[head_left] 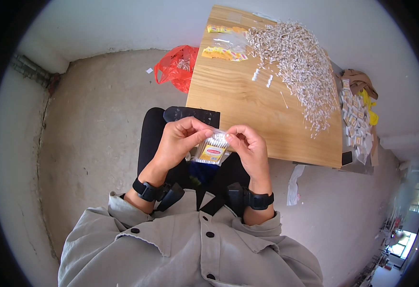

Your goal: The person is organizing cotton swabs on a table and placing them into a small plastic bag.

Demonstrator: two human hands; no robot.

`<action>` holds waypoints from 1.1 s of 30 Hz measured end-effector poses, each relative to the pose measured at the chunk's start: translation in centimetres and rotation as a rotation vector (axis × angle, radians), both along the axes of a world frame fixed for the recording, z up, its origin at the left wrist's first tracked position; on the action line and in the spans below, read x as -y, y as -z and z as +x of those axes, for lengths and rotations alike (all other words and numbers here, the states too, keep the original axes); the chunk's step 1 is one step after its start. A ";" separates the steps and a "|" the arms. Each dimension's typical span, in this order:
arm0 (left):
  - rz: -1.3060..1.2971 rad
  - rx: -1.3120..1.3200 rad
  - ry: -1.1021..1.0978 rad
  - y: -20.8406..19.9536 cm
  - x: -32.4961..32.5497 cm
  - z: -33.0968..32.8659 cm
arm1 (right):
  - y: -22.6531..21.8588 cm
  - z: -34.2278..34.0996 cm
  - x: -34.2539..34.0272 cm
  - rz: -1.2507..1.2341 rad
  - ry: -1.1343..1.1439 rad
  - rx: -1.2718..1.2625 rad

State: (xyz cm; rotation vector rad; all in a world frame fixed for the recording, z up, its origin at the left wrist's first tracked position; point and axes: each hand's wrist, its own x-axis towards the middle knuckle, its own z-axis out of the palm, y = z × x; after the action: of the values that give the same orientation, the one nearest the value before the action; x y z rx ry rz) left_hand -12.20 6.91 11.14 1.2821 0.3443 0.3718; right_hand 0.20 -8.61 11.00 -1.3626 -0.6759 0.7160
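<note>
Between my two hands, over my lap, hangs a small clear bag of cotton swabs [212, 151] with a yellow and red label. My left hand [180, 138] pinches its top left corner between thumb and fingers. At the top right corner, my right hand [247, 143] pinches the bag the same way. White swab tips show through the plastic at its top and bottom. Beyond my hands, a large heap of loose cotton swabs [298, 62] covers the far right part of the wooden table [238, 105].
Yellow label cards [223, 53] and clear empty bags [231, 42] lie at the table's far left. Small swab bundles [256, 74] sit mid-table. A red plastic bag [176, 67] stands left of the table. Many filled packets [355, 117] are piled at its right, near a dark phone-like object [346, 158].
</note>
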 end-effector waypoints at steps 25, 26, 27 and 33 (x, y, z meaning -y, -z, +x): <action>0.511 -0.160 0.096 -0.6 0.8 0.4 | 0.1 -0.6 0.0 -0.081 0.026 0.324; 0.512 -0.161 0.098 -0.7 0.9 0.5 | 0.1 -0.6 0.0 -0.073 0.029 0.342; 0.572 -0.172 0.089 -0.8 1.0 0.6 | 0.2 -0.6 0.0 -0.065 0.030 0.360; 0.789 -0.113 0.049 -0.7 0.5 0.7 | -0.2 -0.4 0.1 -0.113 0.131 0.517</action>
State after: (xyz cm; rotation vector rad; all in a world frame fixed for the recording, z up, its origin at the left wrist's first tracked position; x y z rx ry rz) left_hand -11.52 6.39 11.86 2.0854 0.2652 0.4102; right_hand -0.22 -8.74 11.18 -1.7003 -0.9502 0.2954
